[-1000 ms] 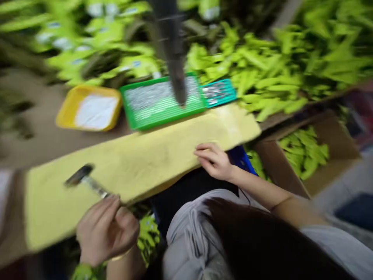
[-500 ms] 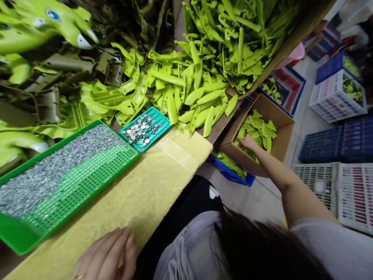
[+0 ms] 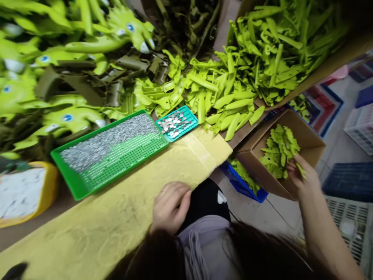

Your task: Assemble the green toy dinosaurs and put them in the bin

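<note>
light, stiffish green plastic scrap (image 3: pixel 300 170) pinched by its edge in right hand (image 3: pixel 303 175); left hand (image 3: pixel 170 208) curled on yellow pad (image 3: pixel 116 217), maybe empty, hard to tell.

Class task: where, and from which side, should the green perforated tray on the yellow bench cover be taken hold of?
Grip the green perforated tray by its two short end rims, coming from the near side over the yellow bench cover. It looks long and shallow, and the loose silver pieces lie spread over its far half, so end holds should keep it level.
</note>
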A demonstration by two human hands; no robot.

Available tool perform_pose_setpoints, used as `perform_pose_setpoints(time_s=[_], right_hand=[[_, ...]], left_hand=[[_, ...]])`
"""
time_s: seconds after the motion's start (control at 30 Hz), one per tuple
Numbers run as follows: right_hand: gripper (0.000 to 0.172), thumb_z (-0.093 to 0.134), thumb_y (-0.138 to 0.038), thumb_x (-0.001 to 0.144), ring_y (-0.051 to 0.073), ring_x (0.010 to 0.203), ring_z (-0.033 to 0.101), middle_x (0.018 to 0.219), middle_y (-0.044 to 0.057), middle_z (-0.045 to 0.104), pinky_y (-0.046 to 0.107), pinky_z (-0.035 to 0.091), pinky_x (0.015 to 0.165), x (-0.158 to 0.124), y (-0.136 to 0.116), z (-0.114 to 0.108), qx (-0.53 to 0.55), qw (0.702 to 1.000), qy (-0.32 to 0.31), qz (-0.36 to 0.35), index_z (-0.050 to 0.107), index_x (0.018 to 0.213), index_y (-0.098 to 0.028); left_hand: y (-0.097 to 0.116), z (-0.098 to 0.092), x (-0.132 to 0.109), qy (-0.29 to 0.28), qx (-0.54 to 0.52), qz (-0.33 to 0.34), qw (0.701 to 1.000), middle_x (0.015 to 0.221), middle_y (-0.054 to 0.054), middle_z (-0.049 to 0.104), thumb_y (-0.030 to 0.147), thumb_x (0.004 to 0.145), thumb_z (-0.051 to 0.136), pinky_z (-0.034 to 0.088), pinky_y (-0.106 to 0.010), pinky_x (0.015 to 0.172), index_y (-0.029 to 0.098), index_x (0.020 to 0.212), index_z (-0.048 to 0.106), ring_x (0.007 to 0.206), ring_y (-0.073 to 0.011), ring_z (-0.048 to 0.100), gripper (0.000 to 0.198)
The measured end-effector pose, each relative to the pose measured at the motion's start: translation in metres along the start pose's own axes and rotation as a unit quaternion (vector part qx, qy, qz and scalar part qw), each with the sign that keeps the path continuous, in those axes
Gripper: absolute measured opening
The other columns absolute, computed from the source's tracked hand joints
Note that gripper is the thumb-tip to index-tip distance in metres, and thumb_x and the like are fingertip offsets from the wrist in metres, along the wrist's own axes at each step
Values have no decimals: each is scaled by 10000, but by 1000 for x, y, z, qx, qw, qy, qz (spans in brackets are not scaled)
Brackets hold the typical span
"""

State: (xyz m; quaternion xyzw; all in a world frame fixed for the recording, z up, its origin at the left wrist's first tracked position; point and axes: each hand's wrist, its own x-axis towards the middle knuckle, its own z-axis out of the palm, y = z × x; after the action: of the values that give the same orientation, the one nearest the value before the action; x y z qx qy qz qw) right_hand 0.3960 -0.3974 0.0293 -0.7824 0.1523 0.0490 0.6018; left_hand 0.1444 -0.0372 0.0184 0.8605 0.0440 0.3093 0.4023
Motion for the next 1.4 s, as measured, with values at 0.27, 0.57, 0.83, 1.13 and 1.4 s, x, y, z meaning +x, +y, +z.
perform_pose_setpoints(time_s=[0.27,0.57,0.83,1.13,1.4], right_hand=[[528,818,-435,626,204,878,668,1022,53,717,331,543,779,-85,-60,109,-271,794,-535,-100,703,1124,-302],[263,516,-300,917,226,919,611,995,109,669,349,468,805,-82,-51,321,-388,680,-340,-521,717,1036,-180],[231,521,-297,906,225,910,594,992,94,672,348,458,797,-78,-46,324,-381,697,-315,-520,705,1000,-194],[125,563,-267,872,156,769,621,861,48,694,306,503,700,-116,-56,304,-256,742,-352,-510,664,873,-192],[127,614,-213,849,113,732,643,876,16,693,275,549,692,-161,-49,281,-162,746,-448,-466,648,971,-201]], left_hand=[[-17,-16,-2,39,-484,-406,774,1179,-116,675,564,717,734,582,-340,737,239,1266,562,925,-241,695,661],[-43,-29,-23,272,-440,-434,738,884,1,728,348,622,859,579,-293,788,208,968,574,799,-149,708,470],[-45,-27,-26,265,-445,-419,745,940,-21,730,346,671,832,580,-303,814,200,942,553,842,-161,714,416],[-44,-25,-26,272,-451,-424,737,900,-18,727,365,640,845,586,-280,760,199,937,545,811,-157,708,454],[-46,-23,-28,278,-443,-420,742,910,-19,713,357,661,829,576,-271,754,200,946,566,822,-152,690,418]])
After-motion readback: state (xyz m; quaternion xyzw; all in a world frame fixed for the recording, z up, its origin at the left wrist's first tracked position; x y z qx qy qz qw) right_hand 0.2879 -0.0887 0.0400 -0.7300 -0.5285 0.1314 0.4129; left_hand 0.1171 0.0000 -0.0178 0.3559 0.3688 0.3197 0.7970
